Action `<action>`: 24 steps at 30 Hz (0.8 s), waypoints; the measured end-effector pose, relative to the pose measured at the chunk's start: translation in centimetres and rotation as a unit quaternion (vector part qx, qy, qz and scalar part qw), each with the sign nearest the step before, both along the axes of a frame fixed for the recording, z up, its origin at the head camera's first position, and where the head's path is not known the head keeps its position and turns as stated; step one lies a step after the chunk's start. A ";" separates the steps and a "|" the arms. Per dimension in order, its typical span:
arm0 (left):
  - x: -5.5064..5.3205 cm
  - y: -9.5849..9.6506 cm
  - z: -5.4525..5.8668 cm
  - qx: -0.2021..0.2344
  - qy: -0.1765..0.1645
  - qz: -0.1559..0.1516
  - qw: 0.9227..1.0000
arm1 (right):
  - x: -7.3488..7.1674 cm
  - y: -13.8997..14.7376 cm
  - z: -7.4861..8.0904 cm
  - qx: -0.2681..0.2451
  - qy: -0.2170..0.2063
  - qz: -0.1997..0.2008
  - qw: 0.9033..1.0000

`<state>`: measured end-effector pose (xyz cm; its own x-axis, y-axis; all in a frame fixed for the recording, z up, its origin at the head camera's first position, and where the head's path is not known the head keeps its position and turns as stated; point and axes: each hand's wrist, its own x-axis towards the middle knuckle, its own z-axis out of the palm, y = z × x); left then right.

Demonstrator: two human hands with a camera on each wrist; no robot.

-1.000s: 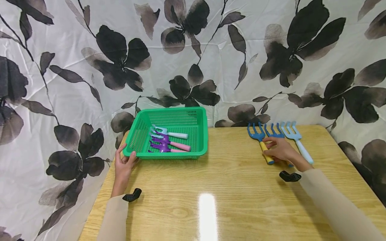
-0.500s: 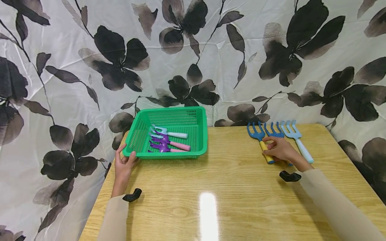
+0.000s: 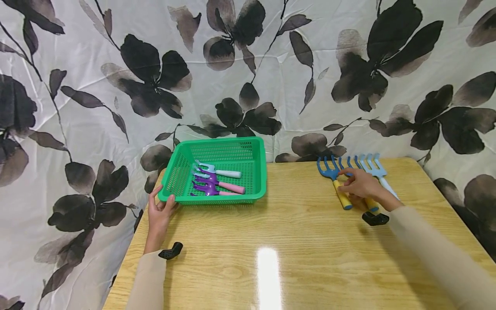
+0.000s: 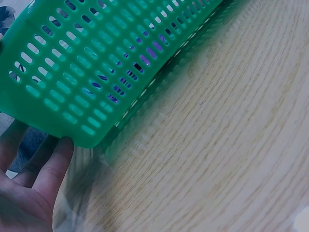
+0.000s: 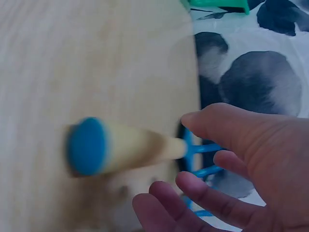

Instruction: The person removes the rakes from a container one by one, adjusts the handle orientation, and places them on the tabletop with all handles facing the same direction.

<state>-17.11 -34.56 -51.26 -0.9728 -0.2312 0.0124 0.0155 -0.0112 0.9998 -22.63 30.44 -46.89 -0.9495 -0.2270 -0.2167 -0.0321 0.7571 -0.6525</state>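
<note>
My left hand (image 3: pixel 158 217) holds the near left corner of a green plastic basket (image 3: pixel 217 199). In the left wrist view, the thumb tip meets the basket's rim (image 4: pixel 82 143). Inside lie a light blue hand fork (image 3: pixel 229 174) and two purple forks with pink handles (image 3: pixel 232 188). My right hand (image 3: pixel 362 186) hovers over the forks on the right, its fingers apart from its thumb in the right wrist view. Below it are a blue fork with a yellow handle (image 3: pixel 342 196), a similar fork (image 3: pixel 373 205) partly hidden by the hand, and a light blue fork (image 3: pixel 375 169).
A wooden table (image 3: pixel 294 241) bears everything. A white cloth with dark flowers (image 3: pixel 302 86) hangs right behind its back edge. The forks' tines reach that edge. A bright light reflection (image 3: pixel 268 275) lies on the front of the tabletop.
My right hand has lifted and shifted slightly away from me, uncovering the lower end of the middle fork's yellow handle. The left hand and basket have stayed in place.
</note>
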 end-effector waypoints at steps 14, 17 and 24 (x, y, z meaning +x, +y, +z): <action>0.0 0.1 -0.4 -0.007 0.016 0.011 1.000 | -2.7 -3.8 6.9 0.011 0.043 0.082 0.996; -0.1 0.1 -0.4 -0.001 0.016 0.008 1.000 | -3.4 -5.2 8.1 0.019 0.056 0.099 0.993; -0.2 -0.1 -0.5 0.002 0.018 0.006 1.000 | -5.0 -9.1 10.5 0.007 0.067 0.159 0.985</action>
